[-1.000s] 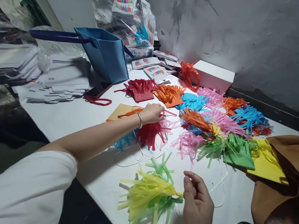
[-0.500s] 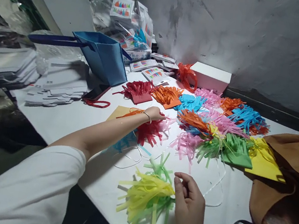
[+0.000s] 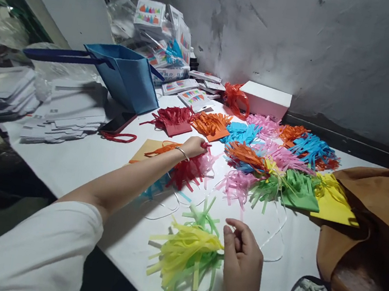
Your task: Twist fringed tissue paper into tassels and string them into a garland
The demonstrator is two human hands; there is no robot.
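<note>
My left hand [image 3: 193, 146], a thin bracelet on its wrist, reaches across the white table [image 3: 104, 156] and closes on a red fringed paper tassel [image 3: 188, 170]. An orange tassel on a yellow sheet [image 3: 157, 148] lies just left of that hand. My right hand [image 3: 240, 263] is near the front edge, its fingers curled in a pinch at the knotted end of a yellow and green tassel bundle [image 3: 183, 252]. A thin white string [image 3: 276, 237] loops on the table beside my right hand.
Several piles of fringed paper in red, orange, blue, pink, green and yellow [image 3: 270, 157] spread over the far side. A blue bag [image 3: 127, 76], a white box [image 3: 266, 100], printed packets [image 3: 161, 32], white card stacks [image 3: 61, 119] and a brown bag [image 3: 375, 218] ring them.
My left hand has shifted slightly on the red tassel. My right hand has slid left along the yellow and green bundle. The camera has drifted, so everything sits lower left.
</note>
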